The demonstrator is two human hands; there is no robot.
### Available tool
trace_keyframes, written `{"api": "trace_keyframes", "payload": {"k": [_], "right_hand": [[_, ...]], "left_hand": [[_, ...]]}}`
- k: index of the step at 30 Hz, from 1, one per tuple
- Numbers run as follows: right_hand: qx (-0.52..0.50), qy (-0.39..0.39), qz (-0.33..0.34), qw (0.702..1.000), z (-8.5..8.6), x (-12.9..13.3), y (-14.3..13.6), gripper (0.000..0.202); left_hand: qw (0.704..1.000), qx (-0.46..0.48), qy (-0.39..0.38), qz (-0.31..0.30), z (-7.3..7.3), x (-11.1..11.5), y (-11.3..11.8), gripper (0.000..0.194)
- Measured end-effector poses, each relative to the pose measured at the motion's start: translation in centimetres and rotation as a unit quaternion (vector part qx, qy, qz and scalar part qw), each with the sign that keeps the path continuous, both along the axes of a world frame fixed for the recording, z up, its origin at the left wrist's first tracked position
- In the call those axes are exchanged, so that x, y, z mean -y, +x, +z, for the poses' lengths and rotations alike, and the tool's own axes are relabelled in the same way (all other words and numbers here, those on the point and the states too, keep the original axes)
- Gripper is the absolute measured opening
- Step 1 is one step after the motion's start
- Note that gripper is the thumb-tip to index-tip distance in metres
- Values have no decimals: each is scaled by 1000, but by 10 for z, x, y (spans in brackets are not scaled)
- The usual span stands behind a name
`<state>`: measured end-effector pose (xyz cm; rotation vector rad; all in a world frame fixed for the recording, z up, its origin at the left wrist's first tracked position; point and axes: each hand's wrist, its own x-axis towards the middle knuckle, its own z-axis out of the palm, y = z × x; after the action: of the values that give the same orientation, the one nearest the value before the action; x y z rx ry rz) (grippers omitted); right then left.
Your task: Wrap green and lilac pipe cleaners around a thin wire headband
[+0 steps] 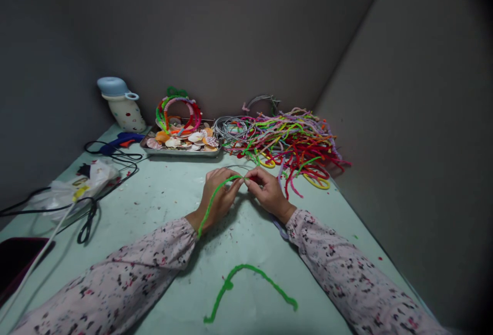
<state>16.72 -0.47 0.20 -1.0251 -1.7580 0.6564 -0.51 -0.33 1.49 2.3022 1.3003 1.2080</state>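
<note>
A bright green pipe cleaner (213,199) runs from between the fingertips down over the back of my left hand to the wrist. My left hand (220,196) pinches it near its upper end. Fingertip to fingertip with it, my right hand (268,192) is closed in a pinch at the same end of the green stem. A thin grey wire (235,166) shows faintly just behind the fingers. Nearer the front, a bent darker green pipe cleaner (254,268) with a small bump on its left part lies on the table (265,314).
At the back stand a bottle (125,113), a metal tray (185,153) of shells with colourful hoops, coiled grey wire (233,128) and a heap of pipe cleaners (300,137). A blue glue gun (119,142), black cable and plastic bag (102,173) lie left.
</note>
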Motion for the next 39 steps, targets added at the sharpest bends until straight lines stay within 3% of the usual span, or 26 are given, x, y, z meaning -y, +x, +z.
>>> {"api": "trace_keyframes", "payload": {"k": [16, 39], "right_hand": [[38, 25, 5, 999, 1, 1, 1, 8], [60, 44, 3, 997, 0, 1, 1, 7]], "left_hand": [[997, 26, -73, 15, 2, -1, 1, 21], [998, 7, -67, 2, 4, 0, 2, 24]]}}
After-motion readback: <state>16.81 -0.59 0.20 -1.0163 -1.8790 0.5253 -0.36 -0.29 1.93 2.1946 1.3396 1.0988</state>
